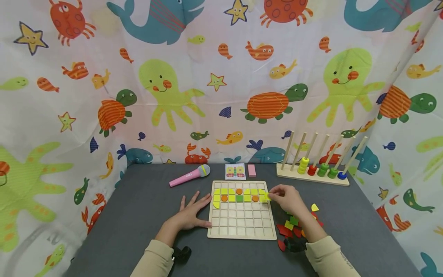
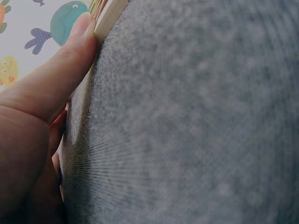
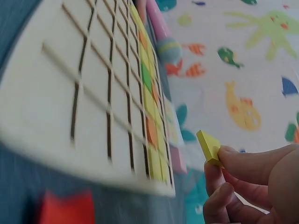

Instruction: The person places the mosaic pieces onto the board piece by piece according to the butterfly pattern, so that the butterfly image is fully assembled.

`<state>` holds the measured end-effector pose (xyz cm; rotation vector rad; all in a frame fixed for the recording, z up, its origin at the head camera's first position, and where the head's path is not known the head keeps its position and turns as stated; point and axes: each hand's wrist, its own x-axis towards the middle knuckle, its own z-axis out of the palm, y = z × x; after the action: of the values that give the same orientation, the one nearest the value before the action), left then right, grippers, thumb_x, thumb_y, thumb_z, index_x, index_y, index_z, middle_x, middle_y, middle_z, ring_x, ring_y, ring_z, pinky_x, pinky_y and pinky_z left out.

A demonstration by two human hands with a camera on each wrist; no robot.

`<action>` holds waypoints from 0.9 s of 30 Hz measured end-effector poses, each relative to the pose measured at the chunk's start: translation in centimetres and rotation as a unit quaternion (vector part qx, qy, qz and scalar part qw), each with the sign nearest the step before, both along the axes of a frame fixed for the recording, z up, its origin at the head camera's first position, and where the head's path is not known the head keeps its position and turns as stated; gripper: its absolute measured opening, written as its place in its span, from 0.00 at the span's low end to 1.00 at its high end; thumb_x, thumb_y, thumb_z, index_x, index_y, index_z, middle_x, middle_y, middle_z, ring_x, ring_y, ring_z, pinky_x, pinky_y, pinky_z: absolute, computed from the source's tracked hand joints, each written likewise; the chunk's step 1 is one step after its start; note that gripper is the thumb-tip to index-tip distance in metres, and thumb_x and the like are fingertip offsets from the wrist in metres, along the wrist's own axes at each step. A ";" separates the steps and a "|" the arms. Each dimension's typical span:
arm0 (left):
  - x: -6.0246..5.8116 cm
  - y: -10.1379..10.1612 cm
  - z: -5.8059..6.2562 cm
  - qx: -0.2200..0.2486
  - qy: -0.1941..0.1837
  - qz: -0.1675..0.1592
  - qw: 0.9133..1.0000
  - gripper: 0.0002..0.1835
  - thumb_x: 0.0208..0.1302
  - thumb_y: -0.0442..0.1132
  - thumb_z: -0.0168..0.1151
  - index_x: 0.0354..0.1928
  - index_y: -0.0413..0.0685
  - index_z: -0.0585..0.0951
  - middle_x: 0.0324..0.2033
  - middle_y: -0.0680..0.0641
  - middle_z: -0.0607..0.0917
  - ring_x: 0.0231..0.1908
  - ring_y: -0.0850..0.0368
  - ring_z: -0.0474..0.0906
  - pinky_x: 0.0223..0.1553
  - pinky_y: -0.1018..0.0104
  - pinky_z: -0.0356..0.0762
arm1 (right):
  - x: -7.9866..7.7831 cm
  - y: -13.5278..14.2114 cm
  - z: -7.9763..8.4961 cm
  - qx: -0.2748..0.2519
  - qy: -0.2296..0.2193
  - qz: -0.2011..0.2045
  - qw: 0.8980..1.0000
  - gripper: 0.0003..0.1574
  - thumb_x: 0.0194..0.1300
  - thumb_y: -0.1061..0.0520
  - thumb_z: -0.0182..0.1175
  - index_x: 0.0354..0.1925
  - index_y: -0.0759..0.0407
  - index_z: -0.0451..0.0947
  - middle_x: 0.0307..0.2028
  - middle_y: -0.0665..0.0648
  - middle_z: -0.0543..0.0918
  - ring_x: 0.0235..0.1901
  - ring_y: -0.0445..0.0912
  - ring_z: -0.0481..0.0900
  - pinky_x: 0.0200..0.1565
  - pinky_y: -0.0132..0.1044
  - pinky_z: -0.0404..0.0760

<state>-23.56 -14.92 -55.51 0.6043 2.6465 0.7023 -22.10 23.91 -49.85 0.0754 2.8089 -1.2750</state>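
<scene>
A wooden grid board [image 1: 242, 237] lies on the table, with yellow and orange pieces and one green square [image 1: 239, 198] in its upper rows. A yellow rounded piece [image 1: 216, 205] sits at the left, one row lower. My left hand [image 1: 190, 215] rests spread at the board's left side, its thumb [image 2: 77, 46] touching the wooden edge. Between thumb and finger, my right hand [image 1: 287, 197] pinches a small yellow tile [image 3: 210, 147] at the board's upper right edge. In the right wrist view the tile is held above the board's surface, apart from it.
Loose red, green and yellow pieces [image 1: 288, 225] lie right of the board, partly under the right forearm. Behind the board are a patterned card [image 1: 235, 171], a pink block [image 1: 251, 170] and a pink toy microphone [image 1: 188, 176]. A peg stand with colored rings [image 1: 313, 177] stands back right.
</scene>
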 end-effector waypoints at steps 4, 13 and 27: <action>0.0 0.0 -0.1 -0.006 0.000 0.000 1.000 0.59 0.48 0.73 0.70 0.80 0.71 0.53 0.80 0.61 0.52 0.80 0.46 0.30 0.69 0.29 0.15 | -0.1 -2.5 -0.1 -0.014 0.004 0.020 1.000 0.09 0.67 0.55 0.67 0.42 0.59 0.85 0.32 0.54 0.83 0.33 0.48 0.74 0.32 0.36 0.75; -0.2 0.1 -0.2 -0.011 0.000 -0.001 1.000 0.59 0.48 0.73 0.70 0.80 0.72 0.52 0.80 0.62 0.51 0.80 0.47 0.30 0.69 0.30 0.14 | -0.6 -6.3 -0.2 -0.033 0.010 0.046 0.998 0.05 0.65 0.56 0.69 0.37 0.57 0.86 0.29 0.53 0.83 0.31 0.47 0.74 0.31 0.36 0.73; -0.1 0.1 -0.1 -0.008 -0.008 0.000 1.000 0.59 0.48 0.73 0.70 0.80 0.72 0.52 0.80 0.61 0.51 0.80 0.46 0.30 0.69 0.30 0.14 | -1.2 -10.5 -1.4 -0.053 0.010 0.091 0.994 0.05 0.65 0.56 0.69 0.34 0.56 0.85 0.27 0.51 0.83 0.28 0.45 0.75 0.29 0.34 0.74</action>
<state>-23.67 -14.83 -55.60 0.5915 2.6351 0.6816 -23.32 13.41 -51.29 -0.1944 2.6838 -1.3850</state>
